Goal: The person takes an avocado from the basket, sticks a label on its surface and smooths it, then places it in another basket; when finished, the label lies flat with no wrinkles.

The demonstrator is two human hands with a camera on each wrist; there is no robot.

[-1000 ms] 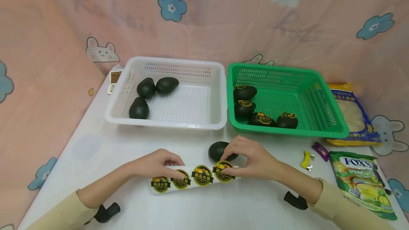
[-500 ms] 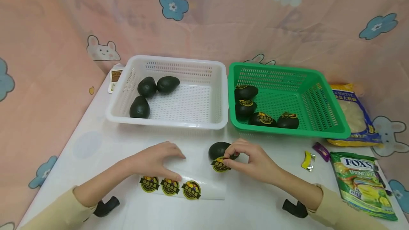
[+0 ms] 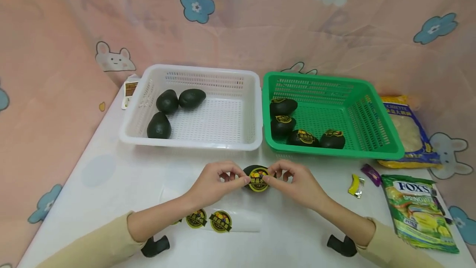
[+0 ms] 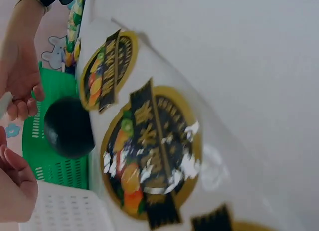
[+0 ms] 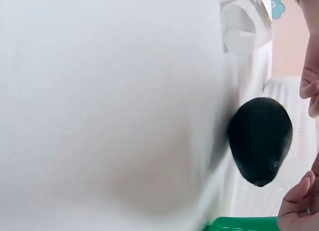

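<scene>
A round black-and-gold sticker (image 3: 257,184) is stretched over the front of a dark green avocado (image 3: 248,170) on the white table. My left hand (image 3: 219,180) pinches the sticker's left edge between thumb and forefinger. Its right edge is in the thumb-and-finger pinch of my right hand (image 3: 291,181). In the left wrist view the avocado (image 4: 70,126) shows beyond the sticker sheet (image 4: 214,166), with both hands at the left side. The right wrist view shows the avocado (image 5: 261,141) lying between the hands; the sticker is not clearly visible there.
Behind stand a white basket (image 3: 189,146) with three bare avocados and a green basket (image 3: 334,152) with several stickered ones. The sticker sheet (image 3: 245,220) lies in front. To the right are small wrapped sweets (image 3: 358,186), a FOX'S bag (image 3: 418,214) and a blue-yellow bag (image 3: 409,131).
My right hand has peeled one sticker off the sheet and brought it to the avocado. My left hand has let go of the sheet, moved right and taken the sticker's other edge.
</scene>
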